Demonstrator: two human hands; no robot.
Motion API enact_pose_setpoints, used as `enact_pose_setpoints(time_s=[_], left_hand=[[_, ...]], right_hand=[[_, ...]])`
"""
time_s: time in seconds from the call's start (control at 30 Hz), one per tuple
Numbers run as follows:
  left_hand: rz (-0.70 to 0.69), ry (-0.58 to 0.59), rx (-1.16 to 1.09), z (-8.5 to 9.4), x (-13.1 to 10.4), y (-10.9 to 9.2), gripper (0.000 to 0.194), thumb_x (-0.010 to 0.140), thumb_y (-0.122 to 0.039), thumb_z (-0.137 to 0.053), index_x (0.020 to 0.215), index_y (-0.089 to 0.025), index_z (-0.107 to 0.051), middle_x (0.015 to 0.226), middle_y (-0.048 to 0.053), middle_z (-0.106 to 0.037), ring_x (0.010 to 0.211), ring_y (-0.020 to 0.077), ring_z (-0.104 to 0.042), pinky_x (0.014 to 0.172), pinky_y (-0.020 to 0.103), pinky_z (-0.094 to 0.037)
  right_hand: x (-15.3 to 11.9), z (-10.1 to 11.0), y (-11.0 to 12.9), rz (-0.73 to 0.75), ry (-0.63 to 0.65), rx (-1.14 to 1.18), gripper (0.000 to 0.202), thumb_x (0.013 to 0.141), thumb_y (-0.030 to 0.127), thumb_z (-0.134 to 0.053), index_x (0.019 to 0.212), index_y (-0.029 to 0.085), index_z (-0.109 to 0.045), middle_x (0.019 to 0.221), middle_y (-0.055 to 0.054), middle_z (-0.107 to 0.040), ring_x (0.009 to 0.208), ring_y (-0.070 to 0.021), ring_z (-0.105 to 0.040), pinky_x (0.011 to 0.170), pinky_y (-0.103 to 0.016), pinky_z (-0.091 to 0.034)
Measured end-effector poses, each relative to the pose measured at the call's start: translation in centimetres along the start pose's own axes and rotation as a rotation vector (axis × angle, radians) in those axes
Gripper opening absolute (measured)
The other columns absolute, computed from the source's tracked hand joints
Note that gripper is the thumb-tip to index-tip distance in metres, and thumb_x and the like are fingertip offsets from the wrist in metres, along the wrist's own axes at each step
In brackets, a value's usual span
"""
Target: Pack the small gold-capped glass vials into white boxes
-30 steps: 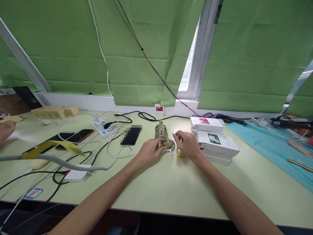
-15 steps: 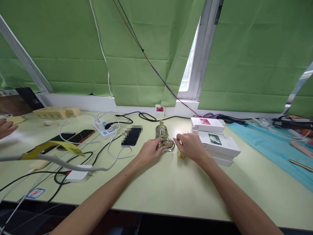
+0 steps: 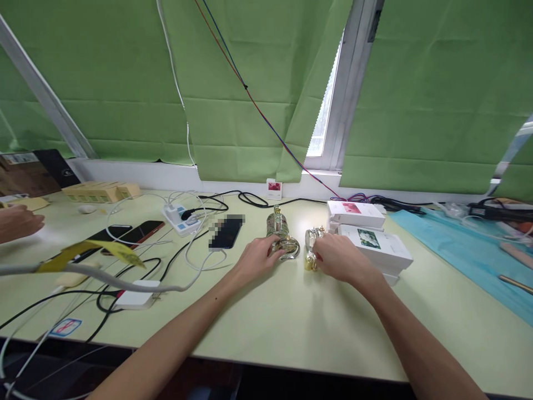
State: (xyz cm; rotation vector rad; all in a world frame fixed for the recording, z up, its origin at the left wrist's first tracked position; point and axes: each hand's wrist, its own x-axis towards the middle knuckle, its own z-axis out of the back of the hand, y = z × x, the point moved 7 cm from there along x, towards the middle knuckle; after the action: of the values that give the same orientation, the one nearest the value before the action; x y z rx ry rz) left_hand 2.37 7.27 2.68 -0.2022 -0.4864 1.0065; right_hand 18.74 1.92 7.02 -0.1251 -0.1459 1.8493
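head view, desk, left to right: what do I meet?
Co-worker's hand, power strip, black phone, shiny stacked items by the left hand, gold-toned items by the right hand, blue sheet.

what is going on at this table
A person has the left hand on some shiny items, perhaps small glass bottles, and the right hand at a second group with gold parts. Neither grip shows clearly. White boxes are stacked by the right hand, a phone lies to the left, and another person's hand is at the far left.
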Motion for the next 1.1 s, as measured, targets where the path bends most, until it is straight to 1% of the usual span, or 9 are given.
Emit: enact_pose_setpoints(time_s=[0.1, 0.27, 0.37, 0.5, 0.67, 0.8, 0.9, 1.1], left_hand=[[0.004, 0.004, 0.004, 0.0, 0.0, -0.1, 0.034, 0.094, -0.047, -0.053, 0.106, -0.019, -0.068, 0.068, 0.001, -0.065, 0.065, 0.0197, -0.06, 0.06, 0.028, -0.032], [0.009, 0.001, -0.003, 0.2, -0.2, -0.3, 0.034, 0.095, -0.048, -0.052, 0.104, -0.019, -0.068, 0.069, 0.002, -0.065, 0.065, 0.0198, -0.06, 0.059, 0.029, -0.031], [0.01, 0.001, -0.009, 0.2, -0.1, -0.3, 0.034, 0.094, -0.047, -0.053, 0.104, -0.019, -0.068, 0.068, 0.002, -0.065, 0.065, 0.0202, -0.06, 0.059, 0.029, -0.032], [0.011, 0.008, -0.005, 0.1, -0.1, -0.3, 0.033, 0.094, -0.047, -0.053, 0.104, -0.02, -0.068, 0.067, 0.001, -0.064, 0.065, 0.0202, -0.06, 0.059, 0.029, -0.032], [0.008, 0.002, 0.009, 0.2, -0.1, -0.3, 0.031, 0.094, -0.046, -0.053, 0.103, -0.019, -0.068, 0.067, 0.001, -0.063, 0.065, 0.0199, -0.059, 0.058, 0.029, -0.031], [0.011, 0.0, 0.007, 0.2, -0.1, -0.3, 0.033, 0.094, -0.047, -0.054, 0.105, -0.019, -0.068, 0.068, 0.002, -0.065, 0.066, 0.0205, -0.06, 0.059, 0.029, -0.031], [0.017, 0.003, 0.005, 0.1, -0.1, -0.3, 0.036, 0.093, -0.048, -0.055, 0.11, -0.019, -0.068, 0.068, 0.002, -0.065, 0.066, 0.0211, -0.061, 0.059, 0.029, -0.031], [0.022, 0.013, 0.006, 0.1, -0.2, -0.3, 0.037, 0.092, -0.047, -0.056, 0.113, -0.018, -0.066, 0.065, 0.001, -0.062, 0.066, 0.0209, -0.06, 0.058, 0.03, -0.029]], right_hand=[[-0.1, -0.6, 0.0, 0.03, 0.052, 0.023, 0.021, 0.076, 0.002, -0.056, 0.08, 0.014, -0.073, 0.073, -0.009, -0.068, 0.062, -0.016, -0.06, 0.051, -0.027, -0.022], [0.2, -1.1, 0.4, 0.067, 0.077, 0.039, 0.026, 0.072, 0.0, -0.056, 0.08, 0.016, -0.075, 0.075, -0.009, -0.069, 0.063, -0.0159, -0.06, 0.051, -0.026, -0.023], [0.4, -1.4, 0.5, 0.076, 0.097, 0.05, 0.03, 0.071, -0.002, -0.056, 0.082, 0.017, -0.077, 0.077, -0.008, -0.07, 0.064, -0.0167, -0.061, 0.052, -0.026, -0.026], [0.6, -2.0, 0.5, 0.069, 0.097, 0.07, 0.031, 0.074, -0.001, -0.058, 0.088, 0.018, -0.078, 0.084, -0.009, -0.072, 0.07, -0.0183, -0.065, 0.055, -0.025, -0.032], [1.0, -2.4, 0.6, 0.064, 0.09, 0.095, 0.025, 0.081, 0.005, -0.062, 0.098, 0.018, -0.077, 0.09, -0.011, -0.072, 0.081, -0.0202, -0.069, 0.062, -0.024, -0.039], [1.0, -2.5, 0.7, 0.068, 0.097, 0.052, 0.026, 0.078, -0.001, -0.058, 0.09, 0.016, -0.076, 0.084, -0.011, -0.072, 0.077, -0.0207, -0.07, 0.057, -0.024, -0.036], [1.2, -2.8, 0.7, 0.077, 0.099, 0.042, 0.029, 0.074, -0.005, -0.057, 0.084, 0.016, -0.075, 0.08, -0.01, -0.071, 0.073, -0.0195, -0.069, 0.054, -0.024, -0.032], [1.6, -3.3, 0.4, 0.076, 0.063, 0.087, 0.03, 0.074, -0.005, -0.056, 0.08, 0.018, -0.074, 0.078, -0.007, -0.07, 0.07, -0.0178, -0.067, 0.052, -0.025, -0.029]])
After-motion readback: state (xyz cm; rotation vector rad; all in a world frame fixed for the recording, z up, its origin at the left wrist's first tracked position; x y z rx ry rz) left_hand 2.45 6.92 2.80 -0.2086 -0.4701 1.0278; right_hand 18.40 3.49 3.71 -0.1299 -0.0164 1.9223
